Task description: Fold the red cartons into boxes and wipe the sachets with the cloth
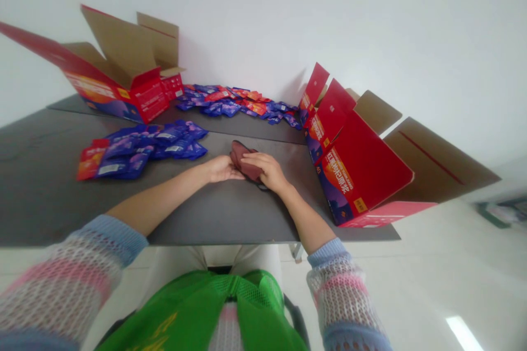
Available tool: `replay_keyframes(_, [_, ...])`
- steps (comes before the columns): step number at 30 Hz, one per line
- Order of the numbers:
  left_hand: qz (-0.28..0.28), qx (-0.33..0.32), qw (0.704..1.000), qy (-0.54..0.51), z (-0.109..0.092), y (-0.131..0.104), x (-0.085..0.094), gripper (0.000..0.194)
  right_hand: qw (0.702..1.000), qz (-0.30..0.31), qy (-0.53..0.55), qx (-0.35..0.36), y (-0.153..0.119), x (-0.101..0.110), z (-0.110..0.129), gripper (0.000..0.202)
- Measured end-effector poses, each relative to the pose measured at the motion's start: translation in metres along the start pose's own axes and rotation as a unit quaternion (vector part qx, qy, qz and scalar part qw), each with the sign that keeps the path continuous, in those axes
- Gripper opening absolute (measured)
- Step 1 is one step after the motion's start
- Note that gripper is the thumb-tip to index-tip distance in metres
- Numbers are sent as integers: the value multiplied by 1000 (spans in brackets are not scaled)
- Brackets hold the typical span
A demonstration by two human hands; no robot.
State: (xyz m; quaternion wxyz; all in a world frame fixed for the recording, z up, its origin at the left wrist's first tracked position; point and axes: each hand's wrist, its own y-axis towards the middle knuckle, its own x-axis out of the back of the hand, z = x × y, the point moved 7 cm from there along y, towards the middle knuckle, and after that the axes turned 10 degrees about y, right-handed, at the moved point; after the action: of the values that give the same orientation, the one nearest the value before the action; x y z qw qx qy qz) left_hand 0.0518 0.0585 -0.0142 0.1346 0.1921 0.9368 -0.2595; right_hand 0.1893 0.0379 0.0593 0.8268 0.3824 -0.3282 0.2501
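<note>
Above the middle of the grey table, a small reddish-brown pouch-like thing [240, 154] with dark edging is held between my two hands. Its exact kind I cannot make out; a thin black loop shows at its lower right. My left hand [221, 169] grips it from the left, fingers partly tucked beneath. From the right, my right hand [268, 170] closes over its top, covering much of it. To the left of my left hand lies a pile of blue sachets [164, 140], with red-orange sachets [93, 159] at its left end.
Open red cartons [362, 159] line the table's right side. More open cartons [144, 93] stand at the back left, flaps up. Several blue and red sachets [234, 101] form a long row along the wall. The grey table's [197, 219] front edge is close to my lap.
</note>
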Motion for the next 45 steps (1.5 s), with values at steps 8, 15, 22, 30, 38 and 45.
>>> replay_keyframes(8, [42,16,999,6,4,5,4,25,995,40,-49,-72,-3,0,-21,62])
replay_keyframes(15, [49,13,999,-3,2,3,3,21,982,12,-120,-144,-9,11,-40,54])
replay_keyframes(22, [44,26,999,6,2,2,3,24,974,-8,-143,-175,-10,14,-49,48])
replay_keyframes(30, [6,15,1000,25,0,-3,4,35,1000,22,8,6,-2,-11,-15,66])
replay_keyframes(38, [-4,22,999,33,-2,-6,0,26,996,42,-46,-64,-2,-7,-22,62])
replay_keyframes(45, [-24,7,999,36,-3,-8,-1,28,981,26,-128,-146,-4,5,-41,56])
